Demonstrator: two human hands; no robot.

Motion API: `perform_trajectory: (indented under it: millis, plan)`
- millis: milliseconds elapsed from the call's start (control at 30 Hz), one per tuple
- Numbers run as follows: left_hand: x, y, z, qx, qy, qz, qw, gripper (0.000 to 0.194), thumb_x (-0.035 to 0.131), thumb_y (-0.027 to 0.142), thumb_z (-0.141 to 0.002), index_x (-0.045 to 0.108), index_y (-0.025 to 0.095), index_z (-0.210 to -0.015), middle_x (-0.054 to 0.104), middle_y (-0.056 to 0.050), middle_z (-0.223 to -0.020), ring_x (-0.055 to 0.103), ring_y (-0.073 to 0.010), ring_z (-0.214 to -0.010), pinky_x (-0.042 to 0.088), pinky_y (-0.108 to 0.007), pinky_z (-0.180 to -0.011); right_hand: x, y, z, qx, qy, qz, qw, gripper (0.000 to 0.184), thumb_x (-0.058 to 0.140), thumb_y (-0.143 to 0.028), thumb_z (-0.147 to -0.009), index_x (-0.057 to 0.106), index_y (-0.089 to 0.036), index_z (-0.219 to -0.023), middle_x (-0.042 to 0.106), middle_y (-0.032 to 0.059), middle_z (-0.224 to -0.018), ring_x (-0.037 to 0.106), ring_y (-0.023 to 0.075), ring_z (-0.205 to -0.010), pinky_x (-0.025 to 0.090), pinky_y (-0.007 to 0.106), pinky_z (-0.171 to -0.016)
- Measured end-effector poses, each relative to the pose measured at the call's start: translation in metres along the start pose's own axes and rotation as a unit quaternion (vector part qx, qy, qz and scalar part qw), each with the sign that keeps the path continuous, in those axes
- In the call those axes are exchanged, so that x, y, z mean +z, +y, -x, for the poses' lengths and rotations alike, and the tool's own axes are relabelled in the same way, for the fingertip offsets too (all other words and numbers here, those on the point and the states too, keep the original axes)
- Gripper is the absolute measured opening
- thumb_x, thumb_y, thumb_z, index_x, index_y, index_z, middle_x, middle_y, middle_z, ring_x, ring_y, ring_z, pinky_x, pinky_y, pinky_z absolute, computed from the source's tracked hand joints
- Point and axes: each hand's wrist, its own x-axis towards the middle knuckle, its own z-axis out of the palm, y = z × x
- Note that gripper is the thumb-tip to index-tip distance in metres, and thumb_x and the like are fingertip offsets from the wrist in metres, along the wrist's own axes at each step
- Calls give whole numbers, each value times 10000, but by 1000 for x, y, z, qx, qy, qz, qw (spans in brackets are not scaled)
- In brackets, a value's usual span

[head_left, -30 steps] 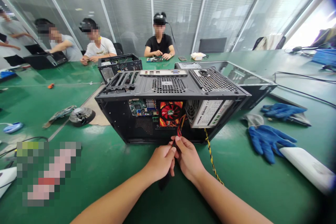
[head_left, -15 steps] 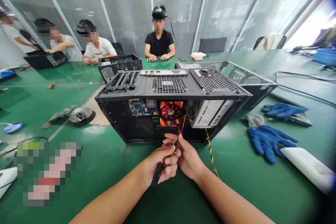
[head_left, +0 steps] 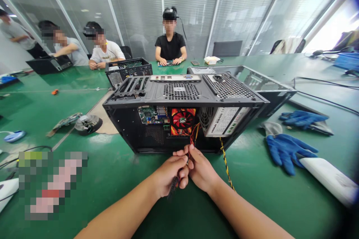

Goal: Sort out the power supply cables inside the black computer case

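An open black computer case (head_left: 179, 97) lies on the green table with its open side facing me. Inside are a red-and-orange cooling fan (head_left: 182, 120), part of a motherboard (head_left: 148, 115) and a power supply (head_left: 224, 121). My left hand (head_left: 175, 173) is closed around a bundle of power cables, whose black connector (head_left: 173, 188) sticks out below the fingers. Just beside it, my right hand (head_left: 203, 168) pinches the same multicoloured cables (head_left: 192, 140), which run up to the power supply. A yellow-and-black twisted cable (head_left: 223, 157) hangs out at the right.
Blue gloves (head_left: 286, 149) and a white object (head_left: 331, 179) lie to the right. At left are a round metal cooler (head_left: 87, 124) and a circuit board (head_left: 63, 124). Other cases (head_left: 129, 69) stand behind; a person in black (head_left: 170, 46) sits across the table.
The black connector under my left hand has swung slightly to the right and blurred. Both hands stay together at the cables, with my right fingers shifted a little.
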Motion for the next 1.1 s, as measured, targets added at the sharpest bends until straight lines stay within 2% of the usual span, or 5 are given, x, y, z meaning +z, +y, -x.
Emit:
perform_trajectory:
  millis: [133,400,600,700,1100]
  plan:
    - [2,-4,-3,53,65,-188,979,376,428,498,-879,465,176,-690,424,80,-448,458,-85,-321,326,-196,-362,1,3,-1,21,-2,1,1000,309,610,-522,-794,519,-227,-777,623,-27,-667,531,112,-407,420,217,-341]
    - [5,-1,-2,146,133,-440,876,349,341,315,-910,450,196,-600,471,44,-422,497,-106,-378,414,-229,-485,4,1,0,0,5,-7,1000,277,621,-469,-806,519,-214,-768,658,9,-763,615,142,-556,452,196,-344]
    - [1,-5,-5,67,67,-277,956,315,340,419,-909,426,200,-700,425,76,-445,484,-107,-341,380,-212,-384,3,3,0,20,4,7,1000,298,570,-497,-832,490,-210,-813,645,-27,-717,500,87,-307,443,224,-277]
    - [-1,-6,-6,72,47,-283,955,279,359,408,-903,430,194,-740,455,73,-451,511,-112,-358,400,-206,-386,3,2,1,37,-4,14,999,312,535,-524,-841,472,-218,-829,649,-27,-737,522,111,-294,453,258,-259]
    - [5,-1,2,167,135,-546,810,282,343,283,-919,496,190,-701,561,16,-518,586,-126,-479,450,-228,-529,2,3,-1,7,12,-11,1000,266,557,-466,-855,508,-216,-781,681,22,-855,645,151,-582,503,225,-373]
